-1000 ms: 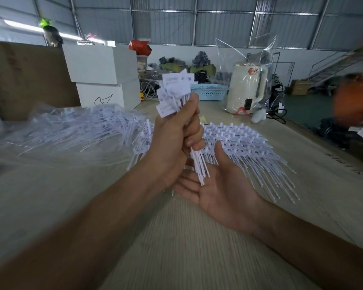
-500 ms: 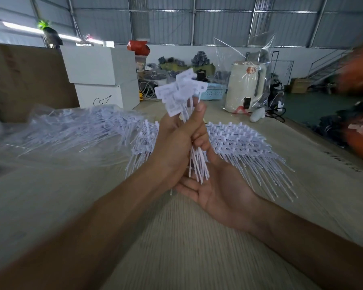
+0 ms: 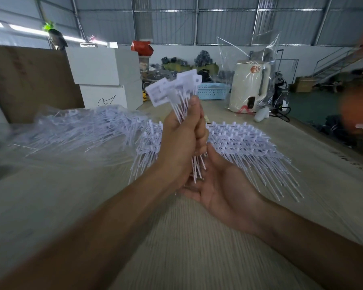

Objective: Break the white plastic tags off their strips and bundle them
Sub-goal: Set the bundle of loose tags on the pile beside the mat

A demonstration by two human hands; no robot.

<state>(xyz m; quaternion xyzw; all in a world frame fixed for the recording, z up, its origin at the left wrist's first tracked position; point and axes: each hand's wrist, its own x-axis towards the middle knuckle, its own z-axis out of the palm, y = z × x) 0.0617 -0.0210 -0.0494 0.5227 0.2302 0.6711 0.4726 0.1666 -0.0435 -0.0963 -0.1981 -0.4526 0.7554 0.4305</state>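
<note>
Up close, the left hand [image 3: 181,143] has its grip clenched round a bundle of white tags [image 3: 176,91], their stems resting on the flat, released right hand [image 3: 222,191] above the worktop [image 3: 50,206].

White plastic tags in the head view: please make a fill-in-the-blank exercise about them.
1. The bundle of tags is gripped by the ____ hand.
2. The right hand lies open, palm up, ____ the bundle's lower ends.
3. The tag strips lie on the ____.

Missing words: left; under; table
</note>
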